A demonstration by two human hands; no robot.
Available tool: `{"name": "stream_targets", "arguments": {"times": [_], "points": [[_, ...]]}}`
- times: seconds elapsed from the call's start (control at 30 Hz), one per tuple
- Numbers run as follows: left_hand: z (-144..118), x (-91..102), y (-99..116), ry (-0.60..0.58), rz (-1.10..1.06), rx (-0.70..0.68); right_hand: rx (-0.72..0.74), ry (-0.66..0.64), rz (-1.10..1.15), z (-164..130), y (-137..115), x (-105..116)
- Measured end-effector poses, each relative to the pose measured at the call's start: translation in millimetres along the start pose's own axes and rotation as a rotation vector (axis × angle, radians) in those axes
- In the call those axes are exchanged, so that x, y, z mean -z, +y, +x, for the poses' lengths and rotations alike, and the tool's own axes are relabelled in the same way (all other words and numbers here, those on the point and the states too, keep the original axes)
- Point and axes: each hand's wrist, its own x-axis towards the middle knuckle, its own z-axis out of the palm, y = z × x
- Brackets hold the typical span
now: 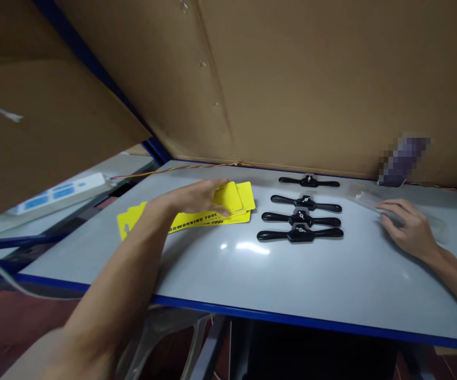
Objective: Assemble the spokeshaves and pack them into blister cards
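Note:
My left hand (198, 199) reaches over a pile of yellow cards (196, 219) printed with "WOODWORKING TOOL". Its thumb and fingers curl round the right end of an upper card (230, 196). My right hand (410, 227) rests on clear plastic packaging (365, 196) at the right, fingers bent over it and thumb below. How firmly it grips the plastic is hard to see. Between the hands, several black spokeshaves (300, 234) lie in a column, each with two handles and a metal blade in the middle.
A pixelated dark upright object (402, 161) stands at the back right, against the cardboard wall (291, 79). A white power strip (62, 192) lies on a surface to the left. Twisted wires (188, 168) run along the back of the grey, blue-edged table (228, 279).

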Motion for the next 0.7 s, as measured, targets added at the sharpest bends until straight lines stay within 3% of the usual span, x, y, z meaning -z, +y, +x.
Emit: {"name": "stream_targets", "arguments": {"times": [0.1,0.23,0.43,0.5,0.63,0.7], "points": [[-1,3.7,10,-0.146,0.002,0.042,-0.003,0.01,0.0,0,-1,1],[-4,5.8,24,-0.199,0.009,0.026,-0.008,-0.009,-0.001,0,-3,2],[-8,9.0,27,-0.245,0.029,0.087,0.018,0.014,-0.002,-1,-3,2],[-7,11.7,31,-0.158,0.079,0.098,0.021,0.023,0.0,-1,-3,2],[-3,12.0,49,0.211,0.282,0.067,-0.006,0.026,-0.002,0,-6,4],[-1,7.9,57,0.25,0.296,0.027,-0.037,0.002,-0.004,0,-7,5]]}}
